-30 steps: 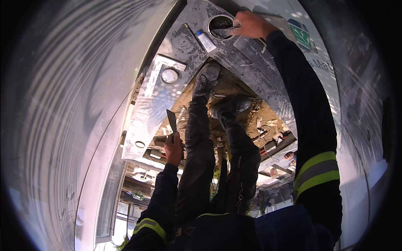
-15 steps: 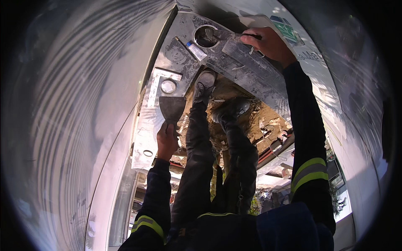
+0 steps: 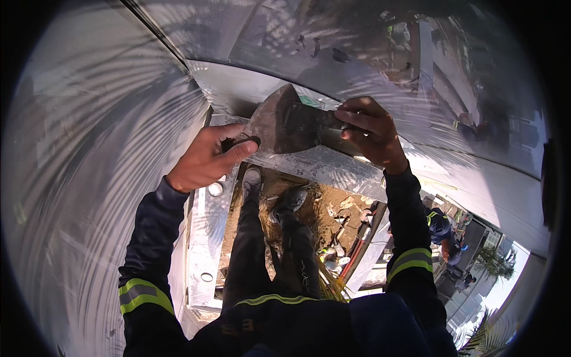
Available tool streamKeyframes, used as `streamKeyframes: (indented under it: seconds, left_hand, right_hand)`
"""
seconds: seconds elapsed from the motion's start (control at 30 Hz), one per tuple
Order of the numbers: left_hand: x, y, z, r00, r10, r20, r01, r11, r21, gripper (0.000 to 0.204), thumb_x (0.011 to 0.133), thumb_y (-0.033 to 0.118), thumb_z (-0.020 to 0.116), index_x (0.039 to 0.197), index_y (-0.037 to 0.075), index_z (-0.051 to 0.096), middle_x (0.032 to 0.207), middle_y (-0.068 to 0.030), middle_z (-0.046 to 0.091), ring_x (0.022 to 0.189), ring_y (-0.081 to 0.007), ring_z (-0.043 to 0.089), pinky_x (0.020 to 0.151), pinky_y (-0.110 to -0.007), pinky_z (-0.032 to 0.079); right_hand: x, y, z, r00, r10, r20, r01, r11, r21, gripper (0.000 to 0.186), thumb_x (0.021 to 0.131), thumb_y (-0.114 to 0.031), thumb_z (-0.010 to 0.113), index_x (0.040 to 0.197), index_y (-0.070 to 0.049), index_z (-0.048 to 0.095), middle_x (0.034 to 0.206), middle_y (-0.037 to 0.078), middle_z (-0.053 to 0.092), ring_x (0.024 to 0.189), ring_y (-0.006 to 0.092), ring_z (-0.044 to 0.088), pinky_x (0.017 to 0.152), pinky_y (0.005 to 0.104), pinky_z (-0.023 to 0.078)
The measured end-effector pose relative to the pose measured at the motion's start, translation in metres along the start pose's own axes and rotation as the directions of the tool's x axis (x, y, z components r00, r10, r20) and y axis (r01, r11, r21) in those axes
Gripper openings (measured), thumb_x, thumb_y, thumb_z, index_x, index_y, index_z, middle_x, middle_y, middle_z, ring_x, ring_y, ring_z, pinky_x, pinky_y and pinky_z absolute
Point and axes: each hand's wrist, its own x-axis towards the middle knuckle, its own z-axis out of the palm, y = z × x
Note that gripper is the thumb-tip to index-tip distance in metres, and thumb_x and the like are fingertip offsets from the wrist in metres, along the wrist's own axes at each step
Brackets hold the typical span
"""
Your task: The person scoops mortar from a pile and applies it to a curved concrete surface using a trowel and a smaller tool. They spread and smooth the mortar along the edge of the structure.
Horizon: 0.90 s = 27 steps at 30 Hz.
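In front of me two putty knives meet with their blades overlapping. My left hand (image 3: 211, 154) is closed round the dark handle of one putty knife (image 3: 262, 132), whose wide, smeared blade points right. From the other side, my right hand (image 3: 375, 131) pinches the handle of a second putty knife (image 3: 299, 128) between thumb and fingers. Its dark blade points left and lies against the first. I cannot tell whether there is any paste between the blades.
Below the hands, a dusty grey ledge (image 3: 351, 175) frames an opening with sandy ground (image 3: 333, 202), where my shoes show. A small round white lid (image 3: 215, 188) sits on the left ledge. Pale glossy panels (image 3: 107, 172) rise around me. Hoses (image 3: 357, 247) and a co-worker (image 3: 440, 229) are at right.
Both hands have risen and come together, bringing the two knives blade to blade. The right knife has left the round tin on the ledge. My view has tilted up and shifted right.
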Motion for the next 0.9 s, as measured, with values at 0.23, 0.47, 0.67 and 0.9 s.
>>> streamKeyframes:
  seconds: [0.23,0.47,0.67,0.9]
  left_hand:
    - [0.003,0.052,0.034,0.944,0.331,0.005,-0.303,0.872,-0.385,0.036,0.098,0.020,0.073,0.125,-0.003,0.068,0.071,-0.0001,0.064,0.058,-0.0060,0.054,0.055,-0.025,0.042]
    - [0.021,0.073,0.087,0.935,0.326,0.140,-0.206,0.821,-0.532,0.031,0.103,0.014,0.060,0.127,-0.004,0.065,0.076,-0.0046,0.064,0.060,-0.0096,0.056,0.058,-0.027,0.044]
    - [0.029,0.028,0.095,0.951,0.197,-0.240,-0.292,0.830,-0.475,0.039,0.107,0.036,0.056,0.110,-0.001,0.063,0.079,-0.0065,0.062,0.061,-0.0137,0.060,0.055,-0.025,0.045]
    - [-0.048,-0.101,0.118,0.855,-0.180,-0.487,-0.106,0.858,-0.503,0.037,0.105,0.035,0.061,0.107,-0.002,0.064,0.074,-0.0072,0.062,0.058,-0.0110,0.057,0.052,-0.025,0.043]
  right_hand:
    - [-0.067,-0.048,-0.034,0.966,0.032,-0.258,-0.061,0.992,-0.108,0.049,0.077,0.007,0.080,0.123,-0.008,0.073,0.120,0.010,0.064,0.101,0.0226,0.067,0.078,0.0324,0.058]
    - [-0.188,-0.059,-0.031,0.855,0.296,-0.426,-0.379,0.917,-0.123,0.045,0.080,0.007,0.079,0.123,-0.005,0.073,0.120,0.011,0.065,0.105,0.0221,0.067,0.086,0.0309,0.056]
    - [-0.253,-0.014,0.043,0.607,0.720,-0.335,-0.718,0.678,0.158,0.026,0.098,-0.010,0.066,0.121,0.000,0.071,0.102,0.010,0.071,0.084,0.0131,0.066,0.072,0.0289,0.051]
    - [-0.163,0.123,0.225,0.633,0.768,-0.095,-0.759,0.640,0.119,0.027,0.096,-0.023,0.062,0.106,0.001,0.072,0.087,0.023,0.071,0.084,0.0420,0.069,0.076,0.0486,0.051]
